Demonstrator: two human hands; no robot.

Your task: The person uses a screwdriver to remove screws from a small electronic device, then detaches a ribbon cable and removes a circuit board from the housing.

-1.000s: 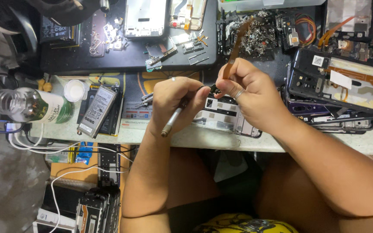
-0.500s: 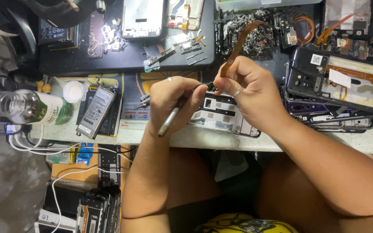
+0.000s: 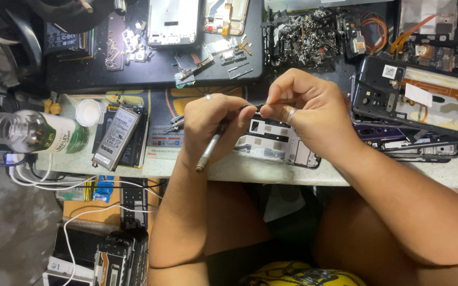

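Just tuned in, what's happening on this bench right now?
A person is working on an opened phone lying at the bench edge. The left hand holds a metal screwdriver, tip toward the phone. The right hand pinches something small just above the phone; what it is cannot be told. A phone battery and a clear bottle lie to the left.

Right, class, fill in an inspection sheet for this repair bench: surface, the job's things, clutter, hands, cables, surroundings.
Surface: pale bench with a black mat at the back.
Job's things: opened phone under both hands; metal tool.
Clutter: battery, clear bottle, white cap, phone frame, heap of small metal parts, another opened phone.
Hands: left hand grips the tool; right hand, with a ring, pinches something too small to tell over the phone.
Cables: white cables hang off the bench's left edge.
Surroundings: grey floor, more phone parts below.
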